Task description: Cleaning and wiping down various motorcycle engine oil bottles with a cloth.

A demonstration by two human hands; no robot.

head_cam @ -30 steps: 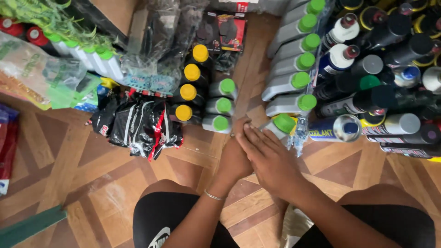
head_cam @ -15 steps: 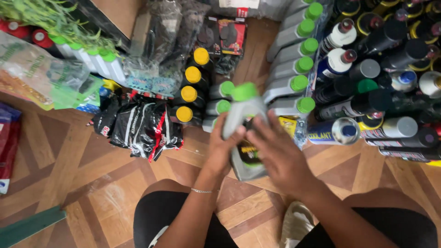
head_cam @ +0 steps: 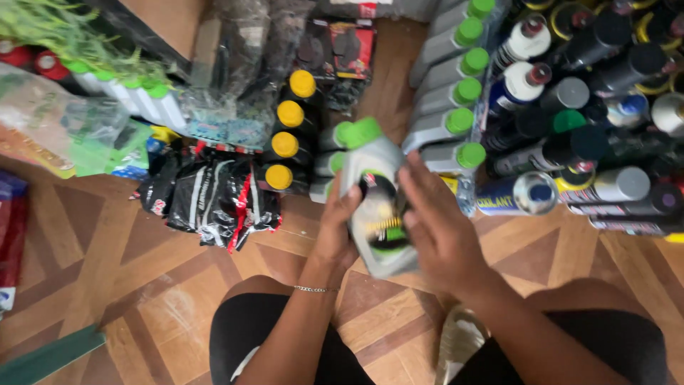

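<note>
Grey bottle [head_cam: 377,214] with a green cap, held up over the wooden floor [head_cam: 92,264] at frame centre, cap tilted toward 12 o'clock, label side facing the camera. Left hand [head_cam: 335,228] grips its left edge, fingers curled round the side and out of sight behind it. Right hand [head_cam: 442,228] lies across the right side of the label, fingers spread, thumb on the front face; closed on the bottle rather than open. Motion blur on both hands and on the label.

At 1 o'clock of the bottle: a row of like grey bottles [head_cam: 449,93] with green caps, lying side by side, near. At 11 o'clock: dark bottles with yellow caps [head_cam: 288,135], in a column, just beside. At 3 o'clock: a crowd of spray cans [head_cam: 591,142], blue, black and silver, lying on the floor. At 9 o'clock: black and red packets [head_cam: 206,199] in a heap.

Step, as I judge it: bottle lifted clear of the rows, being turned or looked over with both hands. Next move likely calls for a firm two-handed hold and a free gap among the rows; neighbours sit tight, easily knocked.
</note>
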